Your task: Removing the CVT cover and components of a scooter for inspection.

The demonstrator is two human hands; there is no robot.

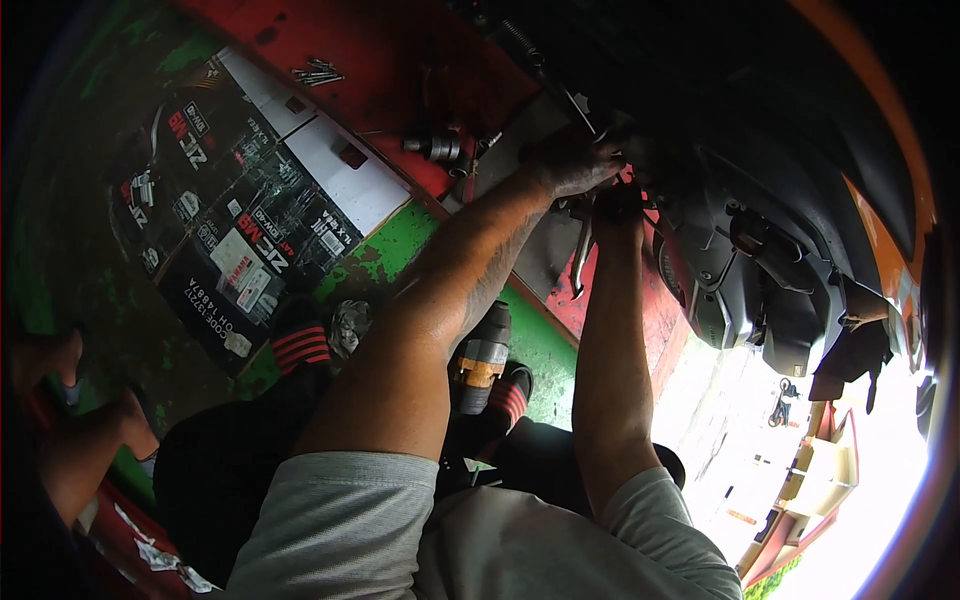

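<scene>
The red platform (400, 48) has its near edge running diagonally from upper left toward lower centre. A strip of green floor (385, 245) separates this edge from the flattened cardboard box (200, 285). Toward the right, the motorcycle (770, 235) overhangs the platform and limits the room above and beside the hands; the two forearms reach in from below, set apart at the elbows and converging at the hands.

The working area of the motorcycle is its dark underside, directly at the fingers. The left hand (580, 168) is curled against this area; the right hand (620, 200) is just beside it, in shadow. Whether either hand grips a part cannot be told. A thin metal rod (582, 115) slants down toward the left hand. The side stand (581, 258) projects just below the hands.

The cardboard box lies open and flat; two small red pieces (352, 154) rest on its white flap. Loose bolts (317, 73) and a metal cylinder (436, 148) lie along the near edge of the platform. A power tool (484, 352) is between the forearms, near the foot.
</scene>
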